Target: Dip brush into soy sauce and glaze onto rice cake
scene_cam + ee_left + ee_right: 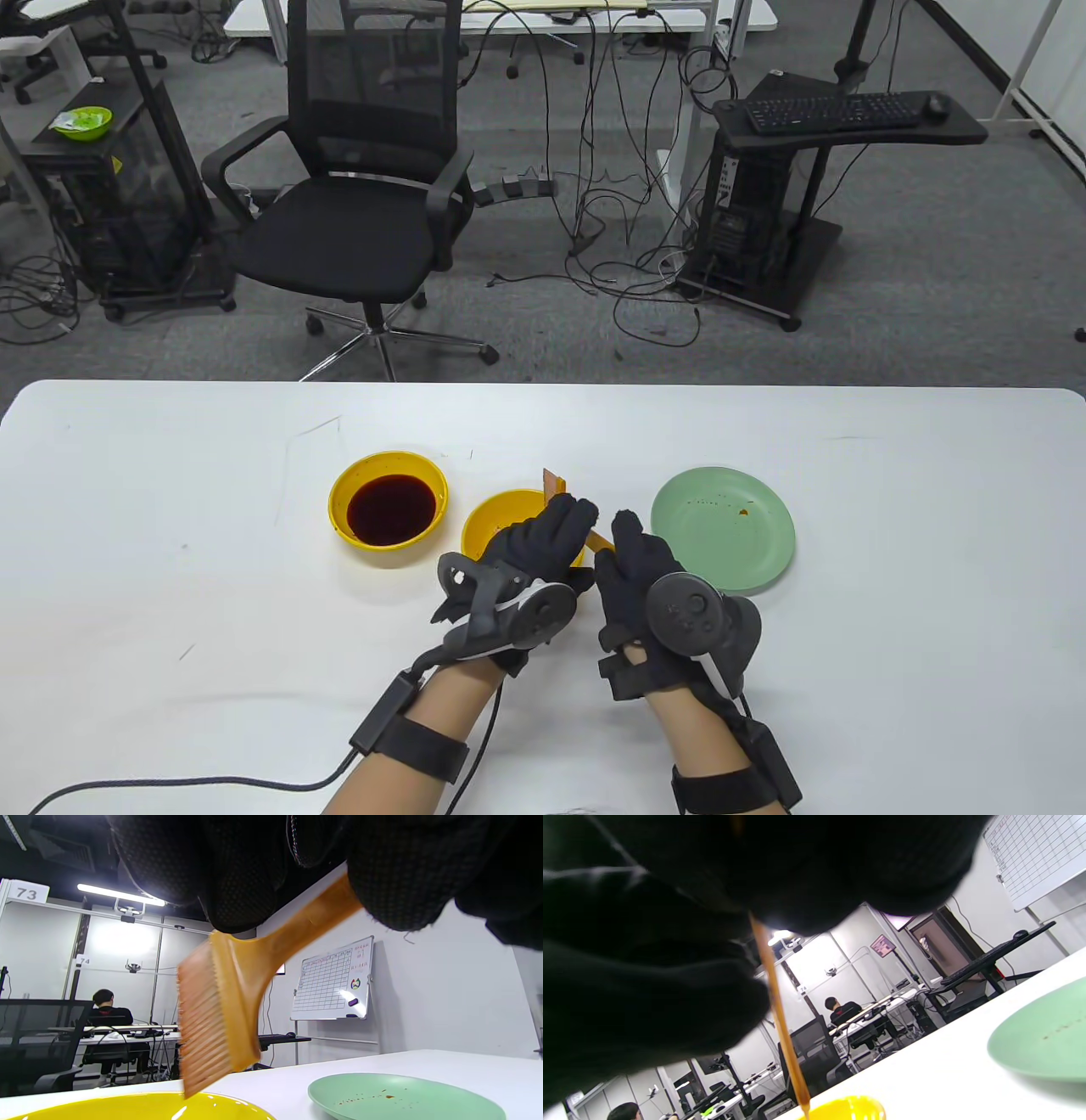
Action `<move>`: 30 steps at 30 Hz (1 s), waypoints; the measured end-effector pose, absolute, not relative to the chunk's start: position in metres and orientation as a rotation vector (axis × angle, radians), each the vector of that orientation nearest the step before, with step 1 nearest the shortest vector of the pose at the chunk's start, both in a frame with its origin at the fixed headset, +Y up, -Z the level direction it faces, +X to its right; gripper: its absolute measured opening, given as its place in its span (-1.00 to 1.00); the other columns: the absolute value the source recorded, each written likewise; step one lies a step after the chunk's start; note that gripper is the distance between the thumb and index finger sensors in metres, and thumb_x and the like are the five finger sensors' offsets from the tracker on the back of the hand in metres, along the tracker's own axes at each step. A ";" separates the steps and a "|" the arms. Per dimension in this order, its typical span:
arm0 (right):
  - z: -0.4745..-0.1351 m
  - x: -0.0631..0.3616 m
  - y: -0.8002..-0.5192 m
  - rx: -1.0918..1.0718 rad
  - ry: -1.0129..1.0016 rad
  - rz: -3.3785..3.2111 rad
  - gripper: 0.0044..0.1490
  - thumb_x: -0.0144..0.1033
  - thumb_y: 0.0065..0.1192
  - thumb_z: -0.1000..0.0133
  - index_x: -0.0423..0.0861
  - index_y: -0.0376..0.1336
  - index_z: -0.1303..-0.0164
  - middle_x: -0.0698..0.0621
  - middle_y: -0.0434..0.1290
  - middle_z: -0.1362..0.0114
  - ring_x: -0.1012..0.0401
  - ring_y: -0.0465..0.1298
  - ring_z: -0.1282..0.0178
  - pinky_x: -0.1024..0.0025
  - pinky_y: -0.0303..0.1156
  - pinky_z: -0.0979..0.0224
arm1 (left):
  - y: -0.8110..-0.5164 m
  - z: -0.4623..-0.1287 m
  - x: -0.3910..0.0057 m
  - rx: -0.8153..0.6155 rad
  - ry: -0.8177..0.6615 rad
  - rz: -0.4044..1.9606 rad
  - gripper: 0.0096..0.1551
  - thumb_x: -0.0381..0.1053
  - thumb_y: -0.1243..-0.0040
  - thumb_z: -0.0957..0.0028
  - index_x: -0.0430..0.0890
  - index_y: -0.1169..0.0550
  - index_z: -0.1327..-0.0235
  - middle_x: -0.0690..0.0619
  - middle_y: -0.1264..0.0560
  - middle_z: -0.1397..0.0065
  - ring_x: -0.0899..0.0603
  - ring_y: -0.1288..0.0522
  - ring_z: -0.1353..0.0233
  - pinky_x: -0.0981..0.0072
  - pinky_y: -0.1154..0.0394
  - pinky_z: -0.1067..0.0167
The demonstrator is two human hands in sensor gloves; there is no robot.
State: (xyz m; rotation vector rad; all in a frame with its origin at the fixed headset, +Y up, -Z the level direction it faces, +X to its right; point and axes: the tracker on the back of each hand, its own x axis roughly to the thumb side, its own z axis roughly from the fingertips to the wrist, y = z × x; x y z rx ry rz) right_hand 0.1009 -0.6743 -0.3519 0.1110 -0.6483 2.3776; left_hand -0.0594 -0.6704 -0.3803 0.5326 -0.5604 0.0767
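An orange brush sticks out above a yellow bowl at the table's middle. My left hand lies over this bowl, its fingers closed around the brush near the head. My right hand grips the handle end. In the left wrist view the bristles hang just above the bowl's rim. The right wrist view shows the brush edge-on over the same bowl. A second yellow bowl of dark soy sauce stands to the left. No rice cake shows; the hand hides the bowl's inside.
A pale green plate with a few brown specks lies right of my hands; it also shows in the left wrist view and the right wrist view. The white table is bare elsewhere. An office chair stands beyond the far edge.
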 end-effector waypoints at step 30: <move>-0.364 0.108 -0.698 0.079 -0.514 2.502 0.15 0.42 0.25 -0.01 -0.22 0.16 -0.53 -0.25 0.41 -0.50 -0.13 0.58 -0.30 -0.07 0.52 -0.26 | -0.671 -0.435 -0.273 0.378 0.100 0.663 -0.43 0.21 -0.45 0.13 0.08 -0.56 -0.13 0.01 -0.66 -0.28 -0.08 -0.80 -0.15 0.19 -0.70 -0.13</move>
